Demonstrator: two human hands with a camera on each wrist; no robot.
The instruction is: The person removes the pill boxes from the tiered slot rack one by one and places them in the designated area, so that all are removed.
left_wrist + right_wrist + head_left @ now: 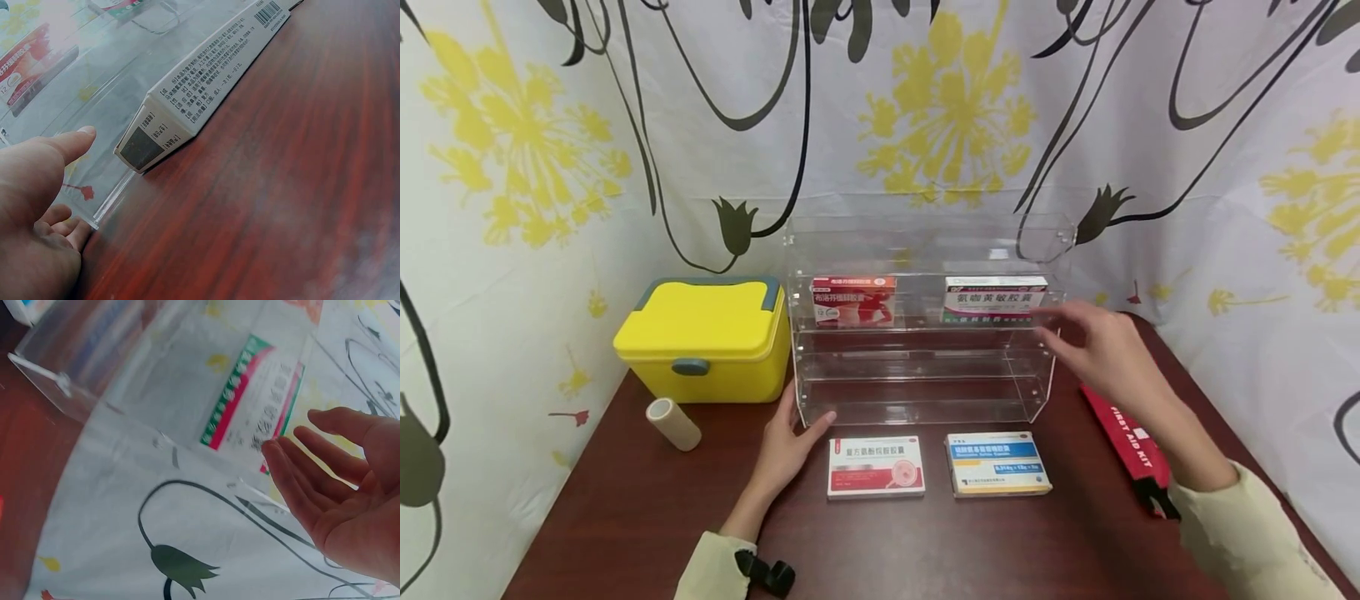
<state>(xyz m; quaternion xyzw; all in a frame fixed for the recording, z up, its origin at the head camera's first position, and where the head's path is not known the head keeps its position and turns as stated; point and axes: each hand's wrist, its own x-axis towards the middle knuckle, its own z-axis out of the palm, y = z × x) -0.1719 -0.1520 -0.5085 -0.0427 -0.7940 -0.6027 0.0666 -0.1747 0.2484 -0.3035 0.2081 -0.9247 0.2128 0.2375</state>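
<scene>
A clear acrylic rack (917,390) with several tiers stands on the table. On one of its upper tiers are a red-and-white medicine box (853,302) at left and a white medicine box with green and pink bands (996,300) at right. My right hand (1101,346) is at the rack's right side, fingertips near the banded box; the right wrist view shows its fingers loosely bent and the palm bare. Down at the rack's lower left corner, my left hand (786,442) rests its fingers along the side panel, thumb stretched out in front.
Before the rack lie a white-and-red medicine box (876,467) and a blue-and-white one (997,464). A yellow case (703,337) and a beige roll (673,425) stand at left. The red first aid kit (1129,446) is under the right forearm. Patterned cloth (880,125) hangs behind.
</scene>
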